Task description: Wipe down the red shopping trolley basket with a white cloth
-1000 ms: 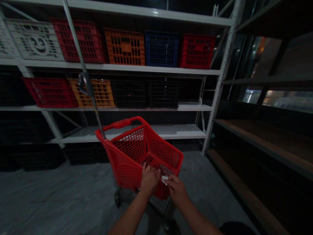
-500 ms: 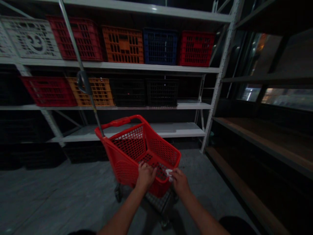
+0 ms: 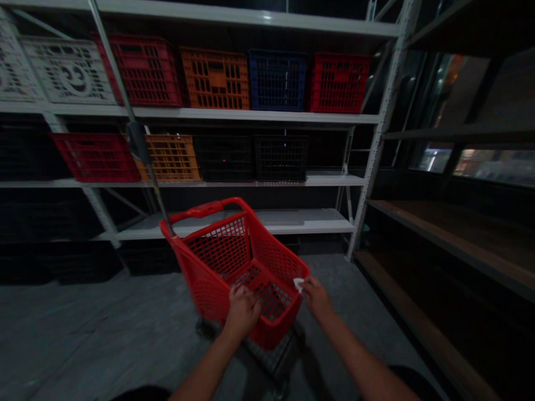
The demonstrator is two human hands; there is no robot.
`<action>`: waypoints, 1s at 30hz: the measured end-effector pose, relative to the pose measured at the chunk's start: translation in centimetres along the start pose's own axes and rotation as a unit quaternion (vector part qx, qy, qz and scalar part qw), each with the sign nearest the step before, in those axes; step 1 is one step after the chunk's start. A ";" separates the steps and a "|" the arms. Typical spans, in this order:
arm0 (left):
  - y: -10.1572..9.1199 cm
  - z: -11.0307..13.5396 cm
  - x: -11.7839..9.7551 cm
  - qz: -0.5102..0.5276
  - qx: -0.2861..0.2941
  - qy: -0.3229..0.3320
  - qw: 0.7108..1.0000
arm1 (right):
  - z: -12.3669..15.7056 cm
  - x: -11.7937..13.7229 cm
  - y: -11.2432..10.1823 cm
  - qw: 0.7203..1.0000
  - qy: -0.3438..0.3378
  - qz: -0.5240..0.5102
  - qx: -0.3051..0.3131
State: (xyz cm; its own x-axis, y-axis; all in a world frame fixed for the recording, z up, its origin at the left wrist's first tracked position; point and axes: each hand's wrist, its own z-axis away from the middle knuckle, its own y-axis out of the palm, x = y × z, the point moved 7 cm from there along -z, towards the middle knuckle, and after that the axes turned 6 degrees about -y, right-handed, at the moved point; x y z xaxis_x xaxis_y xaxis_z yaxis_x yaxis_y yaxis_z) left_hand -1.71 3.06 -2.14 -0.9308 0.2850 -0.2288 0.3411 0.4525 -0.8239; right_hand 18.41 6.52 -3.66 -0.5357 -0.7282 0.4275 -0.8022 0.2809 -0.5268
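Observation:
A red plastic shopping cart [image 3: 267, 273] on a dark metal frame stands on the floor in front of me, its handle end farther away and to the left. My left hand [image 3: 242, 309] is closed over the near left rim, fingers curled to the inside. At the near right corner, my right hand [image 3: 316, 298] pinches a small white wipe [image 3: 298, 284] against the rim; whether it is paper or cloth is unclear. The basket holds nothing that I can see. From the handle's left end rises a metal pole [image 3: 117, 72] with a dark grey fitting [image 3: 137, 142].
White metal shelving [image 3: 334, 223] runs behind the cart, bearing a blue crate [image 3: 278, 81], an orange crate [image 3: 215, 78], a white crate [image 3: 69, 72] and several red and black ones. Brown shelves [image 3: 451, 234] stand close on the right. Concrete floor [image 3: 104, 334] surrounds the cart.
My right hand has moved up and right along the rim with the wipe. The left hand has slid slightly left along its rim. The view has shifted a little.

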 end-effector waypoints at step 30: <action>-2.5 0.9 -0.1 -0.044 0.074 -0.042 0.995 | 4.2 10.5 5.3 0.982 0.062 -0.173 0.049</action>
State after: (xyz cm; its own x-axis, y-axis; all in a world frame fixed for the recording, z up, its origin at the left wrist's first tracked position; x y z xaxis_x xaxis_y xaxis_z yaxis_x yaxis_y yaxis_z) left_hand -2.61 1.16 -0.58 -0.9661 0.1746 -0.1904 0.2407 0.3406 -0.9089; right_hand 9.60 -2.31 -5.08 -0.2680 -0.6863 0.6762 -0.9159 -0.0363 -0.3998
